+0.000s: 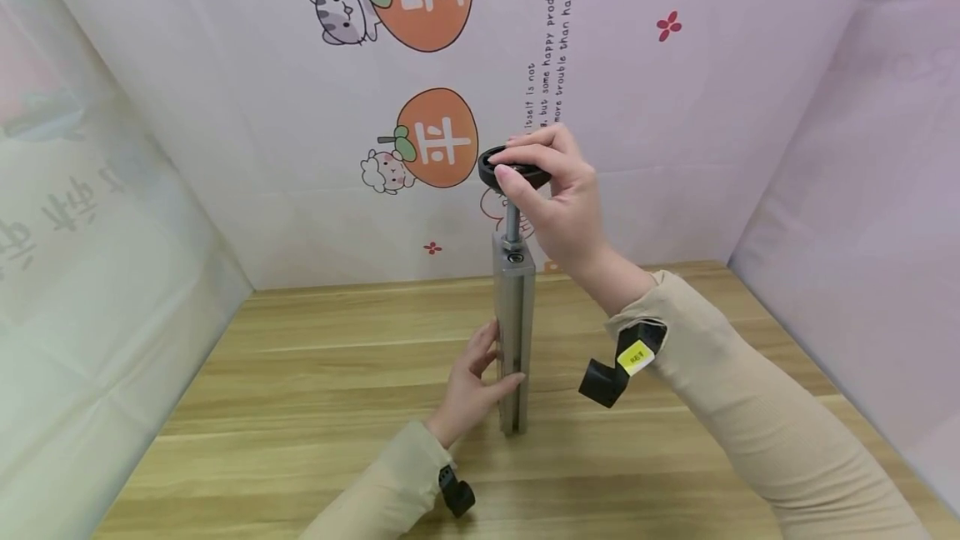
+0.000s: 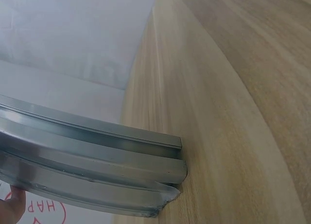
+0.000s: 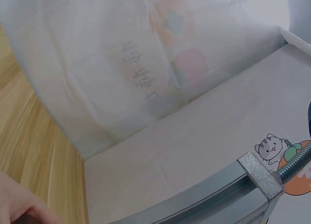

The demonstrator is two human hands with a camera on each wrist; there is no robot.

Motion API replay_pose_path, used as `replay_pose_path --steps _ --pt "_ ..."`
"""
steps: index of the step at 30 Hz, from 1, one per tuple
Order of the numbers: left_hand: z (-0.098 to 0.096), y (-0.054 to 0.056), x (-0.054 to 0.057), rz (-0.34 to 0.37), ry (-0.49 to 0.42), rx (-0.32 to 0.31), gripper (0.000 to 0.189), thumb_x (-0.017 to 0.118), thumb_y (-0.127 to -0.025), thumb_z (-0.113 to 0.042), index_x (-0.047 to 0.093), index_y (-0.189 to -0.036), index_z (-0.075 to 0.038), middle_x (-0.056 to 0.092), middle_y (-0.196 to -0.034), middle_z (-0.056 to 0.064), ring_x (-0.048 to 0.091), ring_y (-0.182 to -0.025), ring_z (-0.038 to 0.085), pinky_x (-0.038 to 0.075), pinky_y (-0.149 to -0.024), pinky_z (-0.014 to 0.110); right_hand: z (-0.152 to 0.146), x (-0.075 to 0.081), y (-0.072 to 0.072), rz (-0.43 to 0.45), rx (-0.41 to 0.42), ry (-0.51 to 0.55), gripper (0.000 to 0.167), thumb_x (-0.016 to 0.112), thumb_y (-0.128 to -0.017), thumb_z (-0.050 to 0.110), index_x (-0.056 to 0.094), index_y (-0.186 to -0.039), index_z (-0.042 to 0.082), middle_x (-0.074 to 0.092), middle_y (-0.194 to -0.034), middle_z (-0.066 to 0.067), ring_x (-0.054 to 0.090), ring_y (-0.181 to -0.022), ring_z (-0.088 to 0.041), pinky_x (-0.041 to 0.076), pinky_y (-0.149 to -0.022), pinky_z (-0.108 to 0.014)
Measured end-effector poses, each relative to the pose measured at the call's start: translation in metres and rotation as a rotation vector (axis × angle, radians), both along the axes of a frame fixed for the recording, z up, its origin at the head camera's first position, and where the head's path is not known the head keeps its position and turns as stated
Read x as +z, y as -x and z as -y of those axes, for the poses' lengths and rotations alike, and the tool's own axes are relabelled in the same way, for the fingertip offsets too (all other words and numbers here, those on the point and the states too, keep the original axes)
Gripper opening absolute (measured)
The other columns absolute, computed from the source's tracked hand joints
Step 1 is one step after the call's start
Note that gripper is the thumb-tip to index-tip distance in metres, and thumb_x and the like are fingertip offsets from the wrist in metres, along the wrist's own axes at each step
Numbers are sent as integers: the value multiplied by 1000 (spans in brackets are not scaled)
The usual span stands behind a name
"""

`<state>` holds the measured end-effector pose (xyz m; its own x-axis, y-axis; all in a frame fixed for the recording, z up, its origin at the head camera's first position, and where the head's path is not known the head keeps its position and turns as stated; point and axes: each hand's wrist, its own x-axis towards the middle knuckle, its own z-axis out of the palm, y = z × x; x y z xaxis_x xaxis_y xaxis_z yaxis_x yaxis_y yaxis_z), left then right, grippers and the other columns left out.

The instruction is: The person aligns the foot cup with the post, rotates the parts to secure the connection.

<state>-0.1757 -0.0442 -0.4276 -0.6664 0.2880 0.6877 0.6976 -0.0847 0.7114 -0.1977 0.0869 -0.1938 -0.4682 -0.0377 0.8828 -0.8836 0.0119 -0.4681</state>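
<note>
A silver aluminium profile [image 1: 517, 323] stands upright on the wooden table, its lower end on the boards. Around its lower part, my left hand [image 1: 468, 390] grips with the thumb in front and fingers at the left side. From the profile's top end rises a levelling foot with a threaded rod [image 1: 513, 225] and a round black base [image 1: 489, 177]. My right hand [image 1: 566, 198] holds that black base from above and the right. The right wrist view shows the threaded rod [image 3: 294, 164] entering the end plate; some thread is exposed. In the left wrist view the grooved profile [image 2: 92, 153] meets the tabletop.
White printed cloth [image 1: 615, 90] hangs behind the table, with more cloth at the left [image 1: 97, 232] and right [image 1: 862, 232]. The wooden tabletop [image 1: 300, 373] extends around the profile. Black camera mounts [image 1: 600, 382] sit on both wrists.
</note>
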Motion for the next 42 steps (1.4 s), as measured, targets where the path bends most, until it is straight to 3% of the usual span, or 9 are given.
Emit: replay_pose_path --steps 6,12,17,24,28,33,38,40,42 --pt "0 -1 1 2 3 2 95 66 -79 13 25 -147 -39 37 -137 -16 39 -121 0 45 -96 25 3 1 -2 -150 -209 -88 15 65 -81 8 73 -85 -5 51 -91 -19 53 -95 -24 47 -73 -19" --pt "0 1 0 -17 -1 2 95 67 -79 14 25 -147 -37 38 -136 -15 39 -121 0 45 -95 25 6 5 -3 -196 -346 -118 16 70 -78 14 74 -83 -1 49 -84 -17 44 -89 -32 32 -77 -26" --pt "0 2 0 -13 1 0 96 67 -78 13 25 -147 -39 38 -137 -16 39 -121 1 45 -96 26 6 7 -3 -227 -462 -168 20 73 -77 22 74 -81 2 50 -83 -16 40 -85 -32 28 -76 -32" --pt "0 2 -1 -7 -6 -4 97 67 -78 14 25 -147 -40 39 -136 -16 40 -120 1 45 -95 25 4 10 -8 -366 -708 -330 29 73 -79 34 75 -85 6 53 -82 -14 41 -82 -34 27 -72 -47" --pt "0 2 -2 -7 -12 2 96 67 -78 14 25 -147 -39 38 -136 -16 40 -120 0 45 -95 24 2 13 -12 -375 -765 -441 30 68 -83 36 75 -88 8 53 -82 -13 41 -82 -32 27 -71 -47" --pt "1 1 -2 0 -11 -1 95 66 -79 13 25 -148 -37 38 -137 -16 40 -120 0 45 -96 24 -3 14 -17 -343 -732 -518 31 64 -87 37 74 -95 9 53 -88 -13 41 -84 -32 29 -72 -47" --pt "0 0 -1 16 1 -3 93 67 -79 12 25 -148 -37 38 -137 -14 40 -121 1 44 -97 26 -12 12 -15 -286 -552 -401 34 60 -87 31 70 -104 4 50 -96 -19 38 -88 -35 30 -80 -41" --pt "0 0 0 23 3 -1 93 67 -79 11 25 -148 -36 37 -138 -13 39 -122 1 44 -98 25 -15 12 -12 -196 -469 -337 36 56 -87 29 68 -109 2 49 -98 -21 38 -91 -33 28 -82 -36" --pt "0 0 -1 23 -1 -2 93 67 -79 12 25 -148 -35 37 -138 -12 39 -122 1 44 -98 24 -17 11 -9 -49 -372 -296 39 52 -88 28 64 -114 3 49 -100 -18 39 -92 -27 28 -80 -30"
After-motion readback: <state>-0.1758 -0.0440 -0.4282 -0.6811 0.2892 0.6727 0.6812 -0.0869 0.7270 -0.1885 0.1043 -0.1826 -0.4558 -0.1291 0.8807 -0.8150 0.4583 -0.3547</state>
